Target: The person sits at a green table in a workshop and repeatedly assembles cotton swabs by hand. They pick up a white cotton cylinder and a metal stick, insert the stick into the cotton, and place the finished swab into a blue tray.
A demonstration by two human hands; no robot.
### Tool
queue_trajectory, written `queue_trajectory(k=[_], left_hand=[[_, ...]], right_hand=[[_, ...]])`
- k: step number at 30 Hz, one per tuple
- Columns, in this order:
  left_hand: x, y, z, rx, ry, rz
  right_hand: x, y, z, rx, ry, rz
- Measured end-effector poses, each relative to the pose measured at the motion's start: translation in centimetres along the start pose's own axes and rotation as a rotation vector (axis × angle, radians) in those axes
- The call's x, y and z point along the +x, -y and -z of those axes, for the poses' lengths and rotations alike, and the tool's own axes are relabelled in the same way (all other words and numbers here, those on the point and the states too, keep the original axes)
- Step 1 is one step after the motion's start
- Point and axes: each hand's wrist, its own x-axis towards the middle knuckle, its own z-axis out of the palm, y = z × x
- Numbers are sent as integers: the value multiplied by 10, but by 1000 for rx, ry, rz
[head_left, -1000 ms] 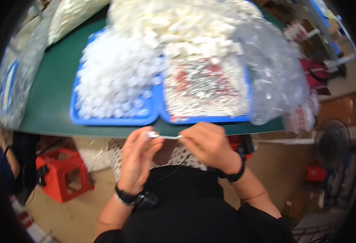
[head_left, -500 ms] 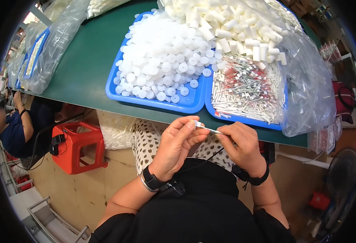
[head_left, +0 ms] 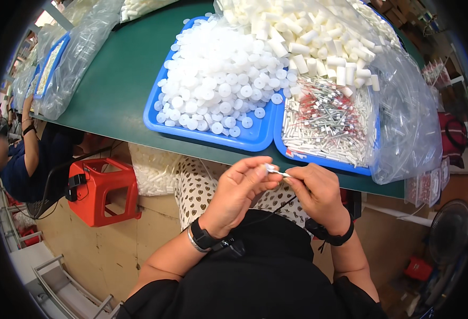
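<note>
In front of the table edge my two hands meet over my lap. My left hand (head_left: 233, 196) is closed, pinching a small white piece (head_left: 269, 167) between thumb and fingertips. My right hand (head_left: 321, 194) is closed on the far end of a thin pale rod (head_left: 283, 174) that runs into the white piece. Its fingertips cover much of the rod. Just beyond them a blue tray (head_left: 212, 137) holds a heap of translucent white discs (head_left: 218, 80). Beside it, another blue tray (head_left: 324, 161) holds small white sticks and red-and-metal brush-like pieces (head_left: 329, 109).
White foam cylinders (head_left: 308, 42) lie heaped behind the trays, with a clear plastic bag (head_left: 404, 117) at the right. The green table (head_left: 111, 95) extends left. A red stool (head_left: 103, 191) stands at left near a co-worker (head_left: 23, 151); a fan (head_left: 449, 231) stands at right.
My left hand has moved slightly right and closer to my right hand, so less of the rod shows between them. The co-worker's arm has reached higher toward the table.
</note>
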Motion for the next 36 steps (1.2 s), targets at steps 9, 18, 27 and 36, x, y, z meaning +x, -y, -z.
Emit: queue_trajectory(k=[9, 18, 27, 36], left_hand=[[0, -2, -5, 307, 59, -58], [9, -9, -3, 1, 50, 18], [7, -4, 6, 10, 8, 50], [9, -13, 2, 32, 146, -36]], right_hand=[[13, 9, 12, 528, 308, -541], [93, -71, 94, -631, -104, -219], [88, -116, 102, -686, 24, -290], [53, -21, 97, -265, -141, -448]])
